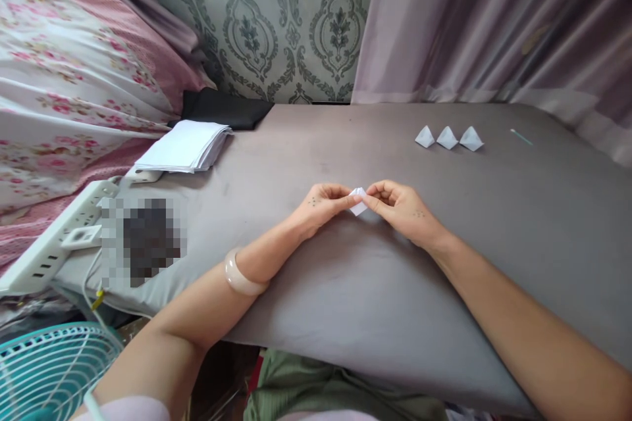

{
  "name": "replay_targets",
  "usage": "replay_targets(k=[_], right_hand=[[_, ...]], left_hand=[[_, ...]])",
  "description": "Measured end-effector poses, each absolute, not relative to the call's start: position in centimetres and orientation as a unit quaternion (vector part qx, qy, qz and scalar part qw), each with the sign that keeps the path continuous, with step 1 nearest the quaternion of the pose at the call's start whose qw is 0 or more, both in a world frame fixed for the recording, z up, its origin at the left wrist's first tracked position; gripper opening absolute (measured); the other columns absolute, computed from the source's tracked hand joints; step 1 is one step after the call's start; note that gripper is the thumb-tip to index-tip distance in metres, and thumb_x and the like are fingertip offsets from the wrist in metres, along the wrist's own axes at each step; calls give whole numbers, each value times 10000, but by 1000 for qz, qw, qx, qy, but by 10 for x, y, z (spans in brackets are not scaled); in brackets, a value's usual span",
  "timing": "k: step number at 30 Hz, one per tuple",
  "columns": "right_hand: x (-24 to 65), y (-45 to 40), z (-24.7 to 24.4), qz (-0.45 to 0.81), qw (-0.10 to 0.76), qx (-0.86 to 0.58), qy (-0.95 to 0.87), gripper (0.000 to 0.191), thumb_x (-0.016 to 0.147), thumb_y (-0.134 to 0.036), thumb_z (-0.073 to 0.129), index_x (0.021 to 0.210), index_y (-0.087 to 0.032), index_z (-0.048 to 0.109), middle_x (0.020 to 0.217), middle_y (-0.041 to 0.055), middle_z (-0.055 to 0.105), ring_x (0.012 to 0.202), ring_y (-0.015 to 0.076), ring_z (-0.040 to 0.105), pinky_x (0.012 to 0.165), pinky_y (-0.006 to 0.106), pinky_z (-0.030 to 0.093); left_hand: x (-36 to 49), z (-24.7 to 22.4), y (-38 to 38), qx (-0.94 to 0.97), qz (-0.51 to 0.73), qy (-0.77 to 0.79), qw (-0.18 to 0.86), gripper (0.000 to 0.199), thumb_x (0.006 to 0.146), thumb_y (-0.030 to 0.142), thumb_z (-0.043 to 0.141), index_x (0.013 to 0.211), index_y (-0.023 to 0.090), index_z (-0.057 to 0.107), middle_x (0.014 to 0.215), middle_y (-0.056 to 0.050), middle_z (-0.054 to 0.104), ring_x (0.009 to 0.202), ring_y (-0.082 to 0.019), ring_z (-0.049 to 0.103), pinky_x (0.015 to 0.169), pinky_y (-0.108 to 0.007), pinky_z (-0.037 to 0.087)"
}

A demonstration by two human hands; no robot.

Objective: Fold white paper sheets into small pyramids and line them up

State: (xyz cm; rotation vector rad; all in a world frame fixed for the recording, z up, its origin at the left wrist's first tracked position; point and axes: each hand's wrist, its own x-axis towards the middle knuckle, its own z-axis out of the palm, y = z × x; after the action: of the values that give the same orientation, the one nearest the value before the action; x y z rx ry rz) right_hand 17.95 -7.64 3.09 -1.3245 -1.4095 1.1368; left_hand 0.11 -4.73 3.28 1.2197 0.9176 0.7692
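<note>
Grey cloth-covered table (494, 223) fills our view, patterned wallpaper and mauve curtain behind. Our left hand (320, 205) and right hand (402, 209) meet at table centre, fingertips of both pinched closed on small white folded paper piece (359, 202), held just above cloth. Pale bangle (240, 276) on left wrist. Far right: three finished white folded paper pyramids (448, 137) in row. Far left: stack of white paper sheets (185, 145); white power strip (54, 237) near left.
</note>
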Motion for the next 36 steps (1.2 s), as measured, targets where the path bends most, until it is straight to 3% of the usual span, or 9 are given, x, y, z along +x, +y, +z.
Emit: replay_targets(k=[5,14,18,23,28,36], right_hand=[[179,-78,32,547,419,-529,-496,484,749,-636,620,829,-162,676,614,-10,545,529,90,447,502,248,366],[171,-86,38,465,361,-563,-580,457,696,-615,678,741,-161,688,650,8,596,537,92,424,505,254,324],[170,-86,35,428,347,-568,-611,448,722,-607,657,667,-164,626,589,-20,528,532,90,392,514,256,313],[161,-84,27,423,421,-567,-568,453,748,-618,623,668,-176,572,570,-38,467,529,89,375,520,261,311],[151,-80,19,479,543,-541,-428,417,716,-594,672,696,-193,560,623,-27,517,532,87,421,527,257,346],[146,-83,19,513,524,-519,-439,410,734,-593,658,788,-187,637,778,33,656,641,115,550,574,259,408]], left_hand=[[-1,30,-44,489,346,410,687,300,627,378,795,701,109,684,630,-1,574,544,-52,388,554,-241,266],[-2,32,-43,488,333,412,694,240,612,295,780,631,112,624,582,-15,566,543,-73,445,564,-250,287],[-2,32,-43,479,324,415,702,240,600,284,790,620,110,626,563,-6,554,524,-64,426,549,-248,276],[3,33,-45,427,364,401,724,265,605,315,816,654,110,655,587,12,545,548,-58,427,572,-247,304],[12,31,-50,397,415,346,742,303,613,274,826,846,130,697,826,-33,653,744,-98,547,665,-243,360],[12,23,-49,422,455,385,683,220,701,331,762,829,160,708,796,-7,659,672,-76,521,642,-231,381]])
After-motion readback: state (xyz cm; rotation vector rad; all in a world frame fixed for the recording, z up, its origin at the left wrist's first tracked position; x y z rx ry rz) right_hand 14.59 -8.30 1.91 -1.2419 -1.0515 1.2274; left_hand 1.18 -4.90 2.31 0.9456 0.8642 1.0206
